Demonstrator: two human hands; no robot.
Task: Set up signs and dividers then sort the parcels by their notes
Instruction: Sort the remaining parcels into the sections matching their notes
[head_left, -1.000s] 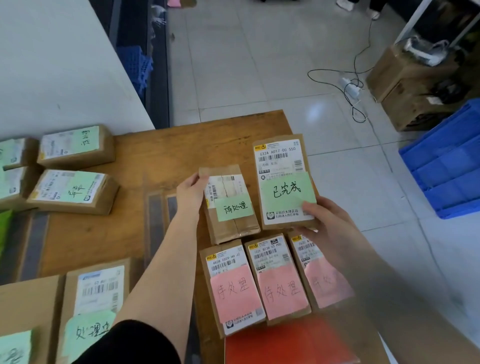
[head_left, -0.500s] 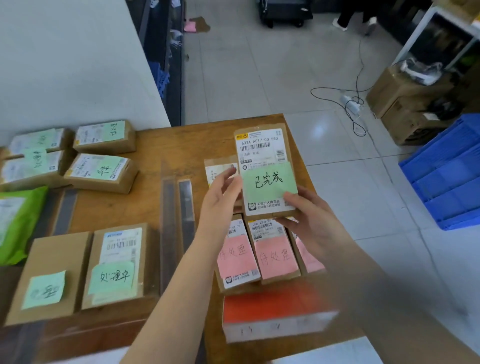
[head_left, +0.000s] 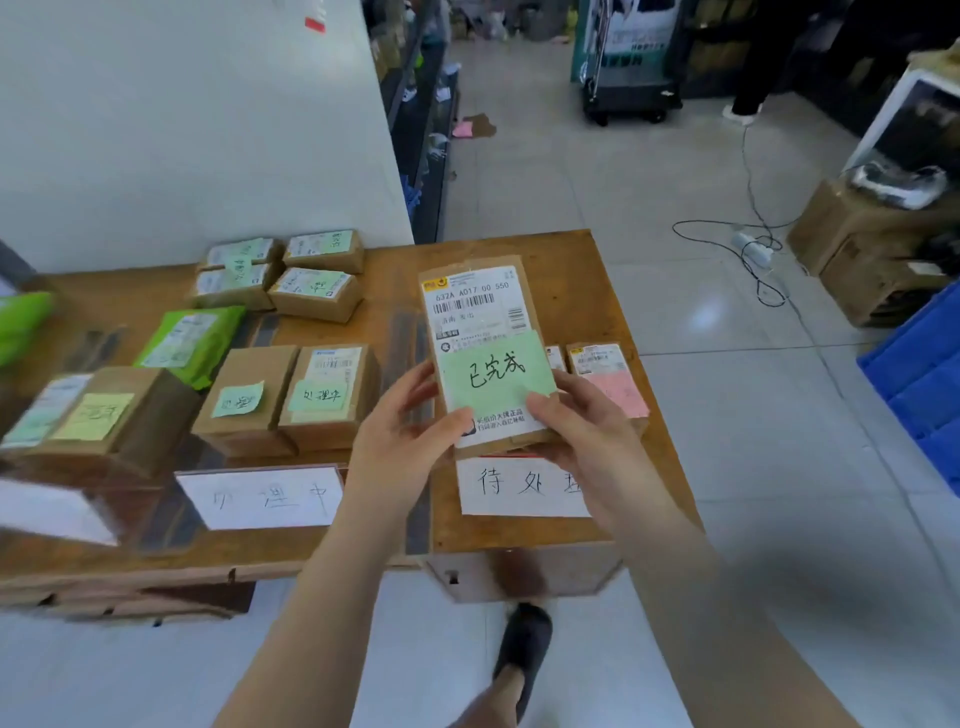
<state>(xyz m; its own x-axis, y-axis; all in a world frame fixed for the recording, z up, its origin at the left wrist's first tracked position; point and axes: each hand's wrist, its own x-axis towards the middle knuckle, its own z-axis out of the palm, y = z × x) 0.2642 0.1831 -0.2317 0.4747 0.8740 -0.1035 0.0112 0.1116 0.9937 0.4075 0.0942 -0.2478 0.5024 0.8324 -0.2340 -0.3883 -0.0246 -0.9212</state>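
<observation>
Over the table's (head_left: 597, 291) right end, the lifted parcel (head_left: 480, 312) hides most pink-note parcels (head_left: 610, 382) behind it. Left hand (head_left: 400, 441) and right hand (head_left: 582, 431) grip its bottom corners, thumbs on top.

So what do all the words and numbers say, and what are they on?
"已完成": green note on the held parcel.
"632A A017 00 550": that parcel's label; its smaller print is too small to read.
"待处": right sign; the rest is hidden by the right hand.
Middle sign: blurred, perhaps "处理中".
Notes and labels on the other parcels: too blurred or small to read.
</observation>
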